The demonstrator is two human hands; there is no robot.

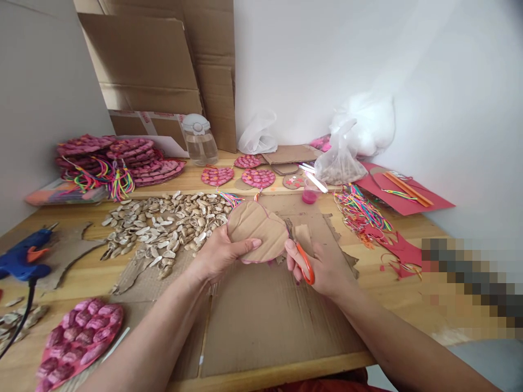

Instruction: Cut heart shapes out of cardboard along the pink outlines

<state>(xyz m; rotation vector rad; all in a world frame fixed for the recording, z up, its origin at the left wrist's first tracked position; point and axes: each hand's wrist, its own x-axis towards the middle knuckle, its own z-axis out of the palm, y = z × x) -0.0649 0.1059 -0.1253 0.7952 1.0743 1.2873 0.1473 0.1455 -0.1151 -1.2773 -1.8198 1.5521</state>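
My left hand (223, 251) grips a rounded piece of brown cardboard (261, 231) by its left edge, thumb on top. A purple line runs along parts of the cardboard's outline. In my right hand (316, 267) are orange-handled scissors (305, 263), their blades beside the right edge of the piece; the blade tips are partly hidden. A small cardboard scrap (303, 235) is next to the scissors. Both hands are above a large cardboard sheet (278, 321) on the wooden table.
Peanut shells (163, 223) spread left of centre. A blue glue gun (28, 256) lies far left, a pink shell-covered piece (81, 340) front left. Behind stand a bottle (200, 141) and a cup of pink liquid (310, 193). Coloured strings (363, 209) and red paper (402, 190) lie right.
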